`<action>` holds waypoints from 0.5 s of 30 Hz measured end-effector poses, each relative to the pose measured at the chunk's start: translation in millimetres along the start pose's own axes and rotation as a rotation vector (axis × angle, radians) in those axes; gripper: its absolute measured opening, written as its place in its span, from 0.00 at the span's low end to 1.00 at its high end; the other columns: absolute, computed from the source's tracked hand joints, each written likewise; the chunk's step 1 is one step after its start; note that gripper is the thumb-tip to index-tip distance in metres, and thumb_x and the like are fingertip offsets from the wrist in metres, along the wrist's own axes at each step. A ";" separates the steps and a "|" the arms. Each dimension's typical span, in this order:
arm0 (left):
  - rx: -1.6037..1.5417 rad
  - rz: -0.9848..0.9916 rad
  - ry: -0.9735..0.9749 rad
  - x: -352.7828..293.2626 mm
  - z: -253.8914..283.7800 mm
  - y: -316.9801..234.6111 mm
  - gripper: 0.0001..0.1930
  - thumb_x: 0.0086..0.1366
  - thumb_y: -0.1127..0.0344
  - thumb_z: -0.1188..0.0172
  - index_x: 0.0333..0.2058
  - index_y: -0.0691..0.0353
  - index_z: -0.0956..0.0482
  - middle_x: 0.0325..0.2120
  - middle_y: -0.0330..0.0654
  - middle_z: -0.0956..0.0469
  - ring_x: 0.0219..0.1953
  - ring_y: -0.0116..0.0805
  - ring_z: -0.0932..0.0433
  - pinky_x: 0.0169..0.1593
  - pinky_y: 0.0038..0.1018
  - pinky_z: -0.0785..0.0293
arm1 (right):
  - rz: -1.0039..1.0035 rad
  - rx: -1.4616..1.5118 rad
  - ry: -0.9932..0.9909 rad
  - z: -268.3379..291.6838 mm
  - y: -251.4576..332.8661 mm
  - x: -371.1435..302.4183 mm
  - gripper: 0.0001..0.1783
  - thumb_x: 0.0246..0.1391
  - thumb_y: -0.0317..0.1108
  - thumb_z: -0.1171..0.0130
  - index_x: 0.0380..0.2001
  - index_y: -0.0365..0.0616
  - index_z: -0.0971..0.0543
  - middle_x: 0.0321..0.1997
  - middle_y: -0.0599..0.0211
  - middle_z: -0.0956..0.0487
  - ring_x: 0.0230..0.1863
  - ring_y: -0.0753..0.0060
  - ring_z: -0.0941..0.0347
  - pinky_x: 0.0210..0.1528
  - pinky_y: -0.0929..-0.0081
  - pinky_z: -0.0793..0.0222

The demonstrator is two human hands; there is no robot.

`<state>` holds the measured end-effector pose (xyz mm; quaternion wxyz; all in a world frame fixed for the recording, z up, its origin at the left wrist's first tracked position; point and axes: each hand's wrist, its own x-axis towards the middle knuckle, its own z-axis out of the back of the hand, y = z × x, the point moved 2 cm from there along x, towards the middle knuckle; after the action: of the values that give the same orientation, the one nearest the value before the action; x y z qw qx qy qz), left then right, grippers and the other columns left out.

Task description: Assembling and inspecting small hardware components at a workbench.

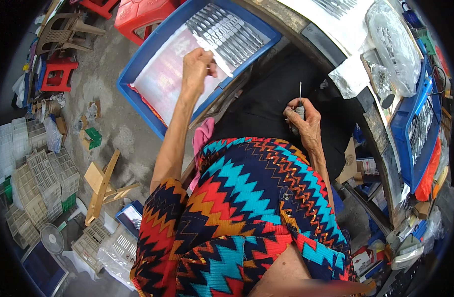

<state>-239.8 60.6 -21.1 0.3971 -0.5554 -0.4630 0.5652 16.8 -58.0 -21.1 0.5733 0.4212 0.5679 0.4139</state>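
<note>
My left hand (197, 69) is over the blue tray (144, 106), its fingers curled together beside the edge of a white sheet (160, 81). Whether anything is pinched in those fingers is hidden. Rows of slim silver metal pieces (237, 44) lie side by side at the tray's far right, on white paper. Above my dark-clothed lap, my right hand (306, 123) is closed around the grip of a screwdriver-like tool (300, 91). Its thin metal shaft points up, and most of the handle is covered by my fingers.
A worn workbench edge (380, 128) runs down the right, bearing plastic bags (393, 44) and another blue tray (410, 143) of metal pieces. Left on the floor are plastic crates (39, 173), a wooden stand (103, 188), red stools (58, 74) and a brown chair (68, 29).
</note>
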 end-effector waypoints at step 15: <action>0.267 0.147 -0.232 75.0 37.4 74.4 0.10 0.55 0.73 0.46 0.16 0.67 0.32 0.10 0.40 0.33 0.08 0.24 0.37 0.10 0.21 0.40 | -0.061 0.035 0.005 -1.1 -4.2 8.0 0.06 0.44 0.26 0.42 0.27 0.42 0.29 0.22 0.76 0.30 0.21 0.87 0.35 0.23 0.87 0.38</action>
<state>-277.3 110.8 -114.1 0.3689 -0.4613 -0.3849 0.7092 15.7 -51.7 -27.5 0.5769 0.4125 0.5891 0.3873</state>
